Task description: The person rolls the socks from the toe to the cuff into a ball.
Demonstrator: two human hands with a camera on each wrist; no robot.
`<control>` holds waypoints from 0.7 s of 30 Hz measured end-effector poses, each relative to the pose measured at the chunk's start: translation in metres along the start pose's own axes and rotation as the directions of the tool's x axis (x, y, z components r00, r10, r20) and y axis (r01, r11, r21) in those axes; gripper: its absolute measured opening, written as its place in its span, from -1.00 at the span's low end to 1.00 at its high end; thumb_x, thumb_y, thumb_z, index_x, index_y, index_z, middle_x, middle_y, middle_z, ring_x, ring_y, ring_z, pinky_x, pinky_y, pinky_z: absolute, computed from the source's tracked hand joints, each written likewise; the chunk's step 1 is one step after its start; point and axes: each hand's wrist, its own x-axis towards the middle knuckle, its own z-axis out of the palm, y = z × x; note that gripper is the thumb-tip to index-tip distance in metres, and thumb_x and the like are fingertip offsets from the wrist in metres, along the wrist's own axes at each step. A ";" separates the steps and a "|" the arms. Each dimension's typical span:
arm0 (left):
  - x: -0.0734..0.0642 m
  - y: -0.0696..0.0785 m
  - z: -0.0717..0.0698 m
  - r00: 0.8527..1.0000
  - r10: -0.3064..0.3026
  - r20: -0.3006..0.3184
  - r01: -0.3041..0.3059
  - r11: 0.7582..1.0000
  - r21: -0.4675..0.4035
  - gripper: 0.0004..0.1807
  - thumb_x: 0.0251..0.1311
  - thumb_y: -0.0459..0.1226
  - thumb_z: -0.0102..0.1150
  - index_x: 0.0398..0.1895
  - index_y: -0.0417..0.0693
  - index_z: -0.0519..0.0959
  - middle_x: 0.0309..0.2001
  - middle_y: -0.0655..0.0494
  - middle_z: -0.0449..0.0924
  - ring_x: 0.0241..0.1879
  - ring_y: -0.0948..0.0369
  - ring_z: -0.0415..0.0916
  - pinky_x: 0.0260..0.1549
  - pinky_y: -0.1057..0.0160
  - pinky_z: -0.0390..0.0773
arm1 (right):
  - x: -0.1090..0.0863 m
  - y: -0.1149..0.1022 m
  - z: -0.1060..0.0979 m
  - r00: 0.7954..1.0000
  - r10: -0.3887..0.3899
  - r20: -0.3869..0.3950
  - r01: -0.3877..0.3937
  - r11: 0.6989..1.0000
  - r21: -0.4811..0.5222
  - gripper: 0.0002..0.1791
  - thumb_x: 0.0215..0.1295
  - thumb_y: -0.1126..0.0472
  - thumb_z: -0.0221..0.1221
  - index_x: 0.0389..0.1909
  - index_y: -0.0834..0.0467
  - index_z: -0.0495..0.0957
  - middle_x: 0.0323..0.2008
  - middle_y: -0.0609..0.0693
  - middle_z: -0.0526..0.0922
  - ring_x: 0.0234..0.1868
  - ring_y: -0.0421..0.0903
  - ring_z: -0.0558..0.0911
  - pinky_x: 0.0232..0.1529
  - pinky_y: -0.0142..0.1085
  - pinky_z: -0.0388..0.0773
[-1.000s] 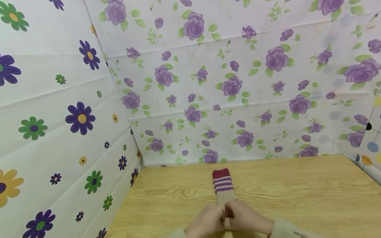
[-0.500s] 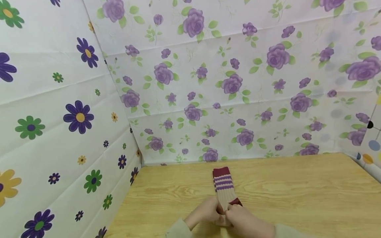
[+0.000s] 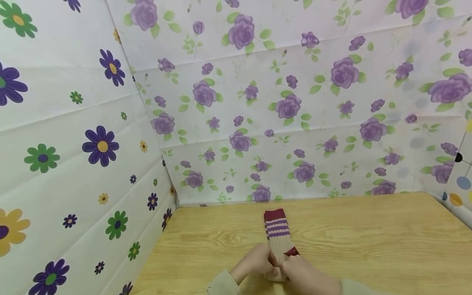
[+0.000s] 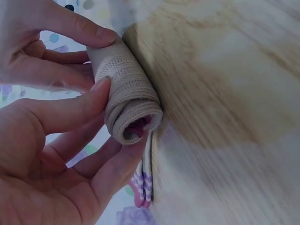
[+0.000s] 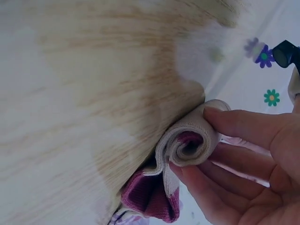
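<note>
A pair of beige knit socks (image 3: pixel 280 241) lies stacked on the table, with maroon cuffs at the far end and purple stripes below them. The near end is wound into a thick roll (image 4: pixel 131 84), its spiral and some maroon inside visible in both wrist views. My left hand (image 3: pixel 257 260) pinches one end of this roll between thumb and fingers. At the other end, my right hand (image 3: pixel 307 273) grips it the same way. Just beyond the roll, a maroon heel (image 5: pixel 152 199) sticks out on the right side. The hands hide part of the roll in the head view.
The wood-grain table (image 3: pixel 368 237) extends to both sides of the socks. Behind it hangs a white sheet with purple roses (image 3: pixel 239 141), and a daisy-patterned sheet (image 3: pixel 101 146) covers the left side. A black device (image 5: pixel 283 54) shows near the other wrist.
Since a second ago my hands have shifted on the roll, the left slightly forward, and the maroon heel has come into view. Over the last half second they hardly move.
</note>
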 end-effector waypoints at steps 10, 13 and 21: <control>0.002 0.008 0.002 0.998 -0.043 -0.043 0.047 0.995 0.090 -0.93 -0.12 -0.49 0.35 -0.61 -0.20 0.72 -0.63 0.11 0.65 -0.64 0.38 0.26 -0.67 0.47 0.29 | 0.001 0.000 0.003 0.989 -0.135 -0.051 0.127 0.983 -0.135 -0.76 0.27 0.28 0.21 -0.05 0.22 0.57 -0.53 -0.13 0.50 -0.53 -0.39 0.33 -0.46 -0.52 0.31; 0.003 0.009 0.003 0.998 -0.039 -0.055 0.044 0.994 0.104 -0.89 -0.15 -0.54 0.29 -0.63 -0.22 0.72 -0.64 0.11 0.64 -0.67 0.37 0.22 -0.71 0.47 0.23 | 0.003 0.000 0.004 0.983 -0.178 -0.030 0.167 0.958 -0.235 -0.98 0.26 0.30 0.21 -0.34 0.14 0.60 -0.60 -0.14 0.45 -0.57 -0.38 0.25 -0.50 -0.54 0.22; 0.004 0.011 0.002 0.997 -0.018 -0.079 0.029 0.991 0.134 -0.86 -0.16 -0.55 0.26 -0.63 -0.19 0.72 -0.63 0.10 0.66 -0.66 0.38 0.27 -0.71 0.46 0.30 | 0.004 0.001 0.005 0.958 -0.285 -0.038 0.245 0.879 -0.410 -0.84 0.18 0.30 0.26 -0.55 0.05 0.58 -0.65 -0.16 0.44 -0.59 -0.38 0.25 -0.53 -0.55 0.18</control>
